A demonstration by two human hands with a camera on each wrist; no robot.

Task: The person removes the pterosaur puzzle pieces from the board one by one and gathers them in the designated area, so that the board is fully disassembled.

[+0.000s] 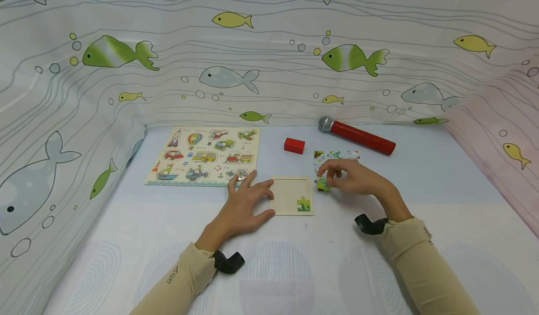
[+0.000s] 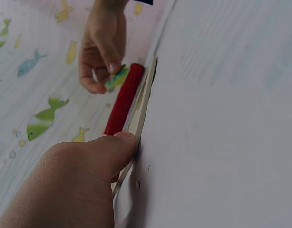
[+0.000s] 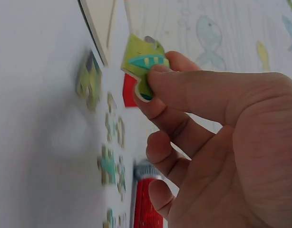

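My right hand pinches a green jigsaw piece with teal markings between thumb and fingers, raised above the table. Below it, another green piece lies on the table. My left hand is spread, its thumb and fingertips touching the left edge of a square wooden puzzle tray. One green piece sits in the tray's lower right corner. The left wrist view shows my left thumb against the tray's edge. Several loose jigsaw pieces lie beyond my right hand, which partly hides them.
A wooden picture board with vehicle pieces lies at the back left, near my left fingertips. A red block stands behind the tray. A red microphone with a silver head lies at the back right. Fish-patterned cloth rises behind the table.
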